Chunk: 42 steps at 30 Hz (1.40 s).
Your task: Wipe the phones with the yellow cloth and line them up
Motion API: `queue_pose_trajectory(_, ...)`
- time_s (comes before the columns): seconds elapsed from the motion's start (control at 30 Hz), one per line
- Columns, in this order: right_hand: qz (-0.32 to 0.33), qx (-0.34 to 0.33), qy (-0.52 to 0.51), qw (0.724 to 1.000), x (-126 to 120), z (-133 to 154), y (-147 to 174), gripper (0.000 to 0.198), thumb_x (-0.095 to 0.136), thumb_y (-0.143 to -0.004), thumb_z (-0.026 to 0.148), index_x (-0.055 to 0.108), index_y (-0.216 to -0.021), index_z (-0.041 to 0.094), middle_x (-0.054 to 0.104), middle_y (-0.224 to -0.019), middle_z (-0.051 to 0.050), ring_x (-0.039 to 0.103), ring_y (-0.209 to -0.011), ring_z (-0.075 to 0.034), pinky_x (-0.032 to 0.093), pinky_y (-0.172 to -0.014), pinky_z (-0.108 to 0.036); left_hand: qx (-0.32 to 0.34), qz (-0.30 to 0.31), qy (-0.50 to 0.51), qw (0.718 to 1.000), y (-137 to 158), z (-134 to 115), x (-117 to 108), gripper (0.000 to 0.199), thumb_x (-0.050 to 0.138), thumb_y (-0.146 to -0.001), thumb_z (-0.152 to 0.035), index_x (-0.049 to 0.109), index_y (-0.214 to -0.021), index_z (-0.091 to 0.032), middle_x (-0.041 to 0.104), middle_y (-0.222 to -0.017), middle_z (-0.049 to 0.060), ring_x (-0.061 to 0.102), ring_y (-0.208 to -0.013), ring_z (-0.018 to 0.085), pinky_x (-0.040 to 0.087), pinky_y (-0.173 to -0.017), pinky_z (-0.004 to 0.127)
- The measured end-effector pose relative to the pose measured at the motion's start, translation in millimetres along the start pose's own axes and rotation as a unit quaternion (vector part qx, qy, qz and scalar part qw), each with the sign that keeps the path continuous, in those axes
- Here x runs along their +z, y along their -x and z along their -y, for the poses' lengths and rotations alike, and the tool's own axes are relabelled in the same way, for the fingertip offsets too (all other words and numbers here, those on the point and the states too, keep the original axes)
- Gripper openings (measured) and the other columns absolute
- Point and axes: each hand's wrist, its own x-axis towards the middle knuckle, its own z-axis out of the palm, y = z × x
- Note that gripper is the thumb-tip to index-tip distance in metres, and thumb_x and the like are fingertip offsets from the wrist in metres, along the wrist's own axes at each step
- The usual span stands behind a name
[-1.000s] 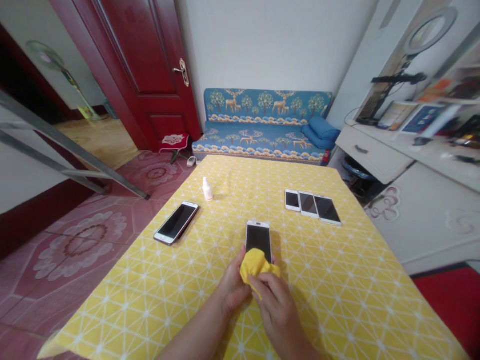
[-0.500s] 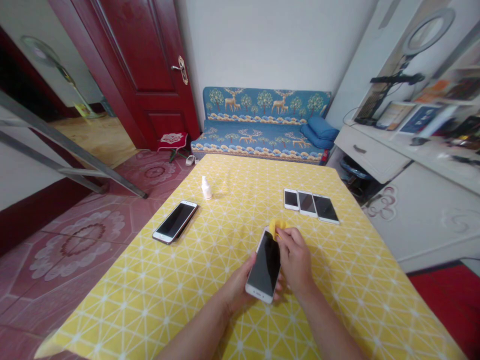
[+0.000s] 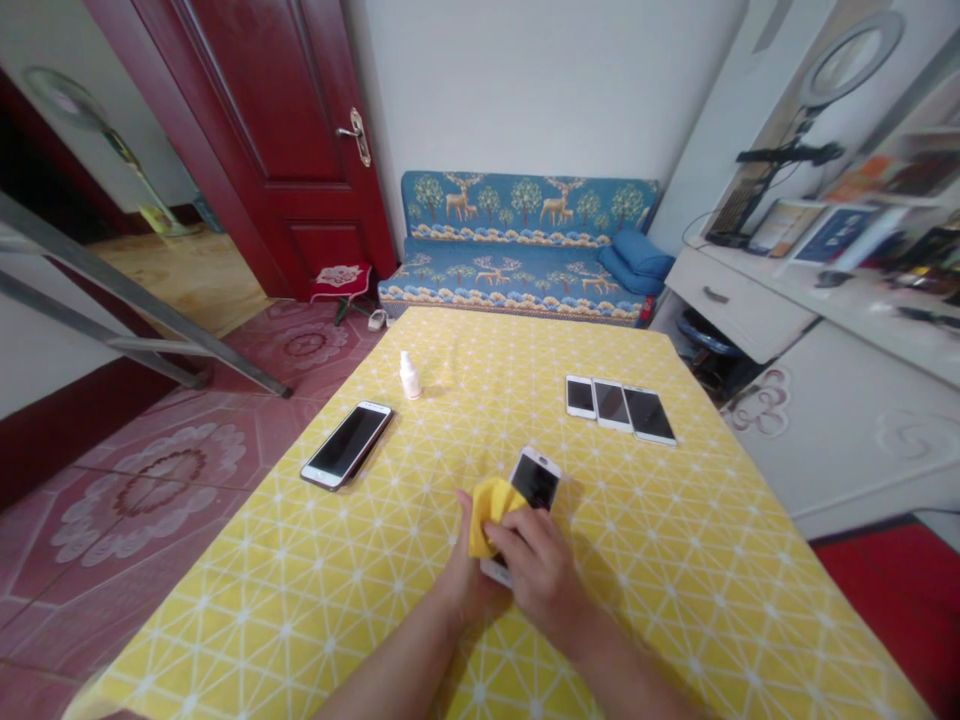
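Observation:
A white smartphone with a dark screen is held above the table, tilted, by my left hand. That hand's thumb sticks up at the phone's left side, and its other fingers are mostly hidden beneath. My right hand is closed on a yellow cloth, pressed on the phone's lower left part. Cloth and fingers cover much of the screen. To the left lies another white smartphone in a dark case. Behind it stands a small white bottle.
Three white phones lie side by side at the right: a small one, a middle one and a larger one. A yellow patterned tablecloth covers the table. Beyond are a blue sofa and a white cabinet.
My right hand has moved the yellow cloth from the phone's top right down to its lower left side. My left thumb has lifted off the phone's edge.

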Motion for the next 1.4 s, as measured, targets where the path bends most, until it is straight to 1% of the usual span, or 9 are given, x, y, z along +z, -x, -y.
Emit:
queue_pose_trajectory(0.2,-0.059,0.100,0.012,0.993,-20.0,-42.6,-41.5,0.027,0.039,-0.095,0.017,0.066,-0.103,0.020,0.057,-0.084,-0.004,0.054,-0.078,-0.016,0.044,-0.071,-0.030,-0.010,0.048,-0.076,0.996,-4.4,10.7,-5.2,0.076,0.030,-0.082,-0.073,0.067,-0.097,-0.008,0.068,-0.078,0.013,0.064,-0.060,0.016,0.048,-0.056,0.026)
queue_pose_trajectory(0.37,-0.110,0.182,0.006,0.977,-13.4,-43.5,-34.9,0.029,0.038,-0.095,0.018,0.063,-0.081,0.018,0.051,-0.079,-0.002,0.052,-0.071,-0.014,0.041,-0.063,-0.026,-0.016,0.044,-0.056,0.997,-7.7,8.9,-8.1,0.077,0.029,-0.085,-0.070,0.067,-0.098,-0.004,0.070,-0.080,0.016,0.065,-0.063,0.019,0.050,-0.058,0.030)
queue_pose_trajectory(0.5,-0.073,0.125,0.026,0.989,3.7,-14.0,-6.6,0.025,0.039,-0.095,0.016,0.064,-0.094,0.017,0.053,-0.076,-0.003,0.051,-0.070,-0.016,0.040,-0.063,-0.027,0.023,-0.004,0.006,1.000,-5.8,2.8,-3.9,0.068,0.037,-0.086,-0.066,0.068,-0.098,-0.006,0.070,-0.078,0.013,0.066,-0.066,0.019,0.050,-0.068,0.029)
queue_pose_trajectory(0.67,-0.008,0.034,0.006,0.999,14.0,26.0,29.1,0.028,0.038,-0.092,0.008,0.063,-0.083,0.017,0.058,-0.077,-0.004,0.051,-0.073,-0.017,0.040,-0.071,-0.031,-0.055,-0.045,0.066,0.995,1.3,-2.9,0.2,0.079,0.036,-0.080,-0.074,0.068,-0.095,-0.004,0.069,-0.077,0.013,0.066,-0.071,0.018,0.050,-0.066,0.023)
queue_pose_trajectory(0.87,-0.058,0.085,0.075,0.992,-6.1,-5.0,36.7,0.024,0.043,-0.090,0.008,0.064,-0.091,0.019,0.059,-0.078,-0.005,0.052,-0.072,-0.017,0.040,-0.064,-0.030,0.062,-0.081,0.049,0.994,-5.4,-5.6,-0.9,0.063,0.043,-0.088,-0.059,0.066,-0.103,-0.002,0.071,-0.090,0.016,0.067,-0.080,0.022,0.052,-0.077,0.031)
queue_pose_trajectory(1.03,-0.107,0.115,-0.075,0.985,-11.6,-8.4,39.1,0.029,0.045,-0.089,0.004,0.059,-0.111,0.019,0.057,-0.092,-0.006,0.058,-0.082,-0.015,0.048,-0.067,-0.024,0.059,-0.147,0.043,0.987,-10.3,-4.2,-7.0,0.035,0.058,-0.086,-0.039,0.067,-0.097,-0.007,0.072,-0.086,0.011,0.067,-0.073,0.019,0.053,-0.075,0.031)
queue_pose_trajectory(1.13,-0.092,0.105,-0.129,0.982,-8.9,5.0,42.3,0.032,0.046,-0.089,0.003,0.059,-0.113,0.021,0.055,-0.091,-0.005,0.058,-0.079,-0.013,0.049,-0.065,-0.022,0.055,-0.114,0.037,0.991,-9.3,-2.0,-6.0,0.028,0.062,-0.083,-0.034,0.067,-0.092,-0.008,0.071,-0.079,0.009,0.065,-0.067,0.017,0.051,-0.067,0.027)
queue_pose_trajectory(1.27,-0.075,0.073,-0.133,0.986,-11.6,6.3,36.6,0.034,0.047,-0.088,0.003,0.059,-0.115,0.020,0.053,-0.090,-0.004,0.056,-0.076,-0.013,0.048,-0.064,-0.022,0.088,-0.019,-0.014,0.996,-6.3,-1.5,-0.7,0.028,0.063,-0.083,-0.032,0.066,-0.100,-0.011,0.068,-0.079,0.006,0.062,-0.066,0.014,0.047,-0.062,0.024)
queue_pose_trajectory(1.4,-0.138,0.072,-0.083,0.984,-25.4,-8.3,14.6,0.034,0.051,-0.086,0.003,0.062,-0.112,0.022,0.054,-0.090,-0.004,0.055,-0.078,-0.013,0.046,-0.066,-0.024,0.090,0.023,-0.082,0.992,-5.4,-1.3,1.7,0.033,0.064,-0.082,-0.034,0.067,-0.107,-0.012,0.070,-0.089,0.009,0.063,-0.075,0.016,0.046,-0.071,0.025)
